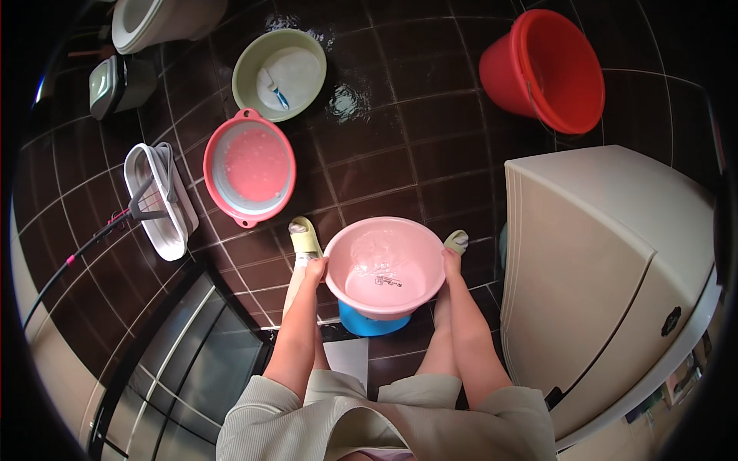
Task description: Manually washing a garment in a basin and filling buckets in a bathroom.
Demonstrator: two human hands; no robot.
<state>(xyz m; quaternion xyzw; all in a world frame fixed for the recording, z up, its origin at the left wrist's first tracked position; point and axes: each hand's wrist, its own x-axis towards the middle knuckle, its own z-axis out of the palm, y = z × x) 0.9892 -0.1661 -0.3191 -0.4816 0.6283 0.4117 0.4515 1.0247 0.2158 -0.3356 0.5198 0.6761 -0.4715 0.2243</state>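
A pink plastic basin (369,302) is held in front of me between my two hands. My left hand (315,269) grips its left rim, and my right hand (452,264) grips the right rim. What looks like a little clear water or wet film covers part of its inside, near some dark printed writing. Partly hidden under the basin is a blue plastic stool (375,324). Left of the basin, a coral-rimmed basin (291,167) holds liquid with bubbles. Behind that stands a green basin (242,75) with whitish suds and a blue-handled brush (278,95).
A red bucket (499,75) lies toward the back right. To my right stands a beige cabinet-like appliance (576,248). A white mop bucket (173,245) with a mop, a bin (132,86) and a toilet (184,23) line the left. The dark tile floor (369,173) has wet patches.
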